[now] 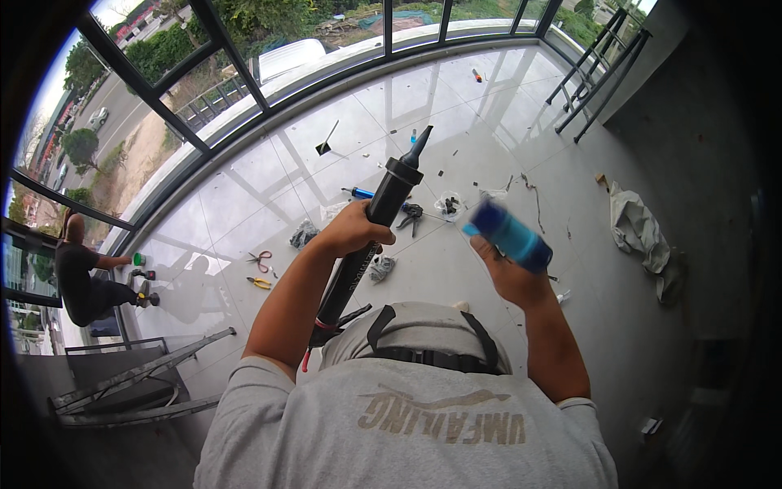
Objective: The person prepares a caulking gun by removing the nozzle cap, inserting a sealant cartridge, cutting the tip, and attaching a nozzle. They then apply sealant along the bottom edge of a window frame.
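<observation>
While a tube (350, 279) tilts, windows (314, 37) flank tiles (244, 208).

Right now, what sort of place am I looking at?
Probably a building interior being fitted out or renovated: a stepladder stands on the right, yellow-handled pliers lie among scraps on the tiled floor, and the left hand grips a black caulking gun.

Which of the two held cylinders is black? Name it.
The sealant gun in the left hand: black, with a tapered nozzle; the blurred cylinder in the right hand is blue.
</observation>
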